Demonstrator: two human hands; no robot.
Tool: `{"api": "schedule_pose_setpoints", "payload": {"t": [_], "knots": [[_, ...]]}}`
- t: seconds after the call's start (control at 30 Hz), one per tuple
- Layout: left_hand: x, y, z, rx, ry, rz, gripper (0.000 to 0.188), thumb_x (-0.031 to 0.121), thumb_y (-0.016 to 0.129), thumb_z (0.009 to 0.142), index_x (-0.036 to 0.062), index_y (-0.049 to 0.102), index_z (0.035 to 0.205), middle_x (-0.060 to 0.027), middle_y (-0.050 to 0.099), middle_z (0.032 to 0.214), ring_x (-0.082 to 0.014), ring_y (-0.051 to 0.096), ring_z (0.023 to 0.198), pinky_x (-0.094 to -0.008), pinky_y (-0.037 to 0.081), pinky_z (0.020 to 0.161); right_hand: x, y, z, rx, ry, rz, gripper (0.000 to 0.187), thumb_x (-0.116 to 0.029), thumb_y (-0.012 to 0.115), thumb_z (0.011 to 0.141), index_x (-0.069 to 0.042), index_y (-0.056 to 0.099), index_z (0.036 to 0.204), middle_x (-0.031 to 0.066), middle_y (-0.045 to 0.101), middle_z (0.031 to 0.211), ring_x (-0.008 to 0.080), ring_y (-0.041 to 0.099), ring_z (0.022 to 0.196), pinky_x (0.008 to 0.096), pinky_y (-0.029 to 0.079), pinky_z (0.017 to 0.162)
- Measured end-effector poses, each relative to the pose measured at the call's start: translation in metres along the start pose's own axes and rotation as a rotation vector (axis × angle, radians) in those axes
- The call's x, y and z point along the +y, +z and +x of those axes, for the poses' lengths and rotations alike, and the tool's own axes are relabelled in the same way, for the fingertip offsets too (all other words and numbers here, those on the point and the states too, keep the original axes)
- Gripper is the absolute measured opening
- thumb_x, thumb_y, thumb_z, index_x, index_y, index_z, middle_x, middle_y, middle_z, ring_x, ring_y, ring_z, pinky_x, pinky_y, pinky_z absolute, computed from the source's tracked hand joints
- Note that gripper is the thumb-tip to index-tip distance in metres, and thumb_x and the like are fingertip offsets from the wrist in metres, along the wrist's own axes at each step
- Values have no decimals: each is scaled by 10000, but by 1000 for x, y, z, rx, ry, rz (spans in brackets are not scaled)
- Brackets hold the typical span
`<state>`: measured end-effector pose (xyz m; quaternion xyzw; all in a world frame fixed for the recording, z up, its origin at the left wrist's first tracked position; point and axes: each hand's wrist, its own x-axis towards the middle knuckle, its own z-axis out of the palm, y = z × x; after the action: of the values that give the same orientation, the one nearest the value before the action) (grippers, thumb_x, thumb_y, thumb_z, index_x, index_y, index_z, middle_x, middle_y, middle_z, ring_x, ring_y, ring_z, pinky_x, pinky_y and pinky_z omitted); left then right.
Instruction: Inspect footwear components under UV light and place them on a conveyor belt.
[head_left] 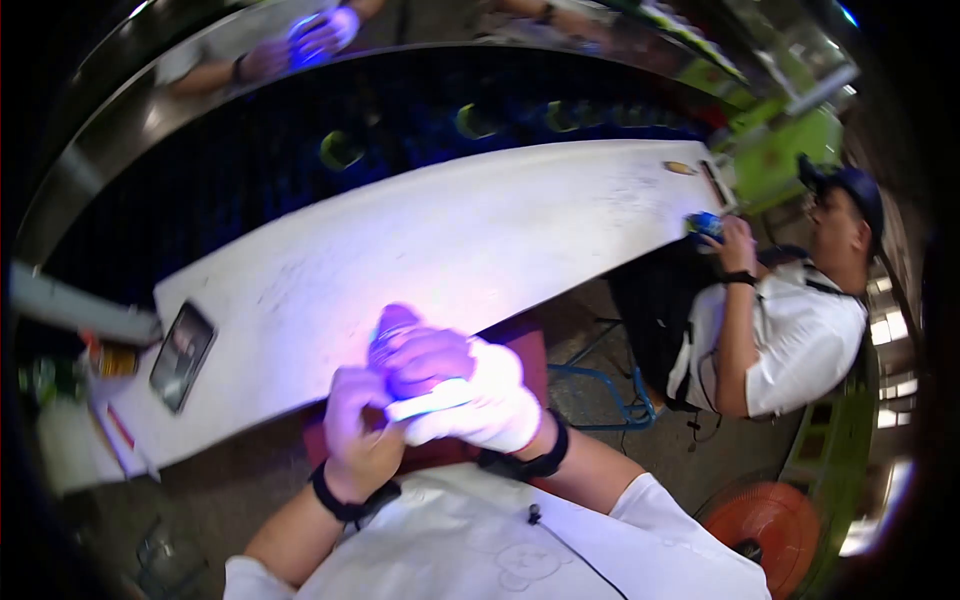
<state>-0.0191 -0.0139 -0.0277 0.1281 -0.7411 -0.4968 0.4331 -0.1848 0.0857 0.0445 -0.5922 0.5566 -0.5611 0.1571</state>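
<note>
My bare left hand [352, 432] and my gloved right hand [485, 395] meet over the near edge of the white table. Purple-blue light falls on both. The right wears a white glove, and its fingers curl round a rounded, violet-lit object [393, 322] whose kind I cannot make out. Against the glove's fingers, my left fingertips are bent inward; what they pinch is hidden by the glare. A pale strip [430, 402] shows between the two hands.
On the white table [560, 230] a dark-screened phone [183, 355] lies at left, near a red pen-like stick [120, 427]. At right a co-worker [800, 310] holds a blue rounded object [705, 225]. An orange fan [765, 530] stands lower right, a blue-framed stool [605, 395] beside me.
</note>
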Motion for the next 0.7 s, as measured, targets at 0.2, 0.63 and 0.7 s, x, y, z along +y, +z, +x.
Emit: {"api": "schedule_pose_setpoints", "payload": {"t": [0.2,0.63,0.7], "knots": [[6,6,19,-39,-159,-77,441,247,987,747,80,634,953,-84,672,935,-315,660,911,-572,455,1211,32,4,-37,137,92,270,434,-172,945,813,-84,677,1142,198,783,1181,406,701,1276,622,405,1225],[-2,-57,78,-424,-181,8,915,80,954,722,80,568,1553,-128,620,1468,-321,587,1373,-429,436,1216,58,-27,-27,336,803,69,564,-471,577,1117,67,735,1179,85,761,1028,153,712,981,308,562,885],[15,-61,118,-470,-80,79,883,99,955,713,97,603,1523,-129,648,1407,-325,633,1276,-418,488,1135,75,-9,-20,341,692,239,577,-490,560,1122,64,712,1171,75,732,1055,162,680,1025,316,538,951]]}}
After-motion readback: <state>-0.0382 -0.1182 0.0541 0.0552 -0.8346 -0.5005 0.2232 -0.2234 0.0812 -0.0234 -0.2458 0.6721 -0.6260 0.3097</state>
